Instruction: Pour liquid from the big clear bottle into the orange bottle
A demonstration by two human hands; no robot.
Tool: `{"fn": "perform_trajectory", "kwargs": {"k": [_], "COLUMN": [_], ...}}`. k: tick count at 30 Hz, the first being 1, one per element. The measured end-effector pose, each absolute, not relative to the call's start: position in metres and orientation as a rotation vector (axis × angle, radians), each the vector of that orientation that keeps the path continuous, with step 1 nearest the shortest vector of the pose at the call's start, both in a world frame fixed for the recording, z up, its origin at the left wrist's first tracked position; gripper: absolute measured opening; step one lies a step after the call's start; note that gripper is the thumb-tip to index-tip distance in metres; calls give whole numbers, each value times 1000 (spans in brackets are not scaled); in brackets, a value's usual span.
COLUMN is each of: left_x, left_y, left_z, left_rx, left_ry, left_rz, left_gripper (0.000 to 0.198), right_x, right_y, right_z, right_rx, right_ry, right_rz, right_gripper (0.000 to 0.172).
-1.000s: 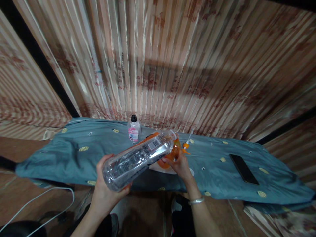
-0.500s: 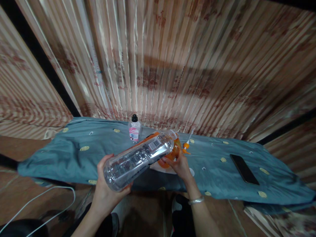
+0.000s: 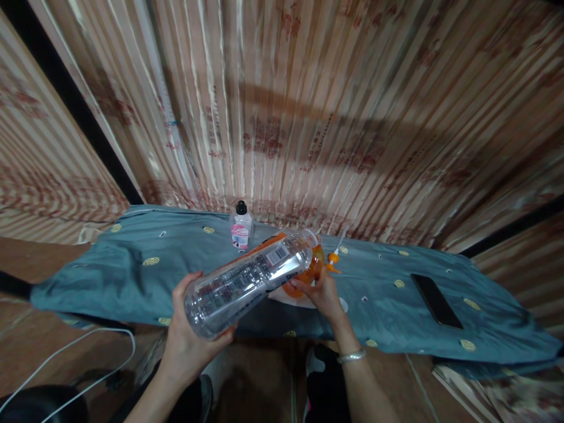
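My left hand (image 3: 194,329) is wrapped round the base of a large clear plastic bottle (image 3: 247,282) with a barcode label. That bottle is tilted, its open mouth up and to the right, over an orange bottle (image 3: 315,264). My right hand (image 3: 324,294) grips the orange bottle, which is partly hidden behind the clear one. Beneath it lies a white sheet (image 3: 293,301), mostly covered. Just right of the orange bottle, an orange pump head (image 3: 333,258) with a thin clear tube rests on the cloth. Whether liquid is flowing I cannot tell.
A small clear bottle (image 3: 241,228) with a black cap and pink label stands at the back of the blue cloth-covered table (image 3: 132,258). To the right lies a black phone (image 3: 436,301). A striped curtain (image 3: 273,117) hangs behind; a white cable (image 3: 88,335) loops at lower left.
Both hands and the two bottles keep nearly the same pose. The view has shifted very slightly; nothing has been taken up or let go.
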State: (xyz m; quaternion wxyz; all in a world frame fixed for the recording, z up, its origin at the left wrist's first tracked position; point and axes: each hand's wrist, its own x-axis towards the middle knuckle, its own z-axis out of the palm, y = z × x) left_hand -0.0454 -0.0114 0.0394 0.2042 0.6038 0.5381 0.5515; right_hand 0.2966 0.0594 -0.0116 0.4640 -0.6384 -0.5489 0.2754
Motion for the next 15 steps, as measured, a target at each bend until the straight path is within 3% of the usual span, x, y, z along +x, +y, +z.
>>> {"fn": "perform_trajectory", "kwargs": {"k": [15], "left_x": [-30], "left_y": [-20], "left_z": [45], "left_rx": [1623], "left_ry": [1505], "left_rz": [1607], "left_gripper": [94], "right_x": [297], "right_y": [59], "right_z": [-14], "right_rx": [-1547], "right_ry": [-1316], "right_rz": [666], "right_gripper": [90]}}
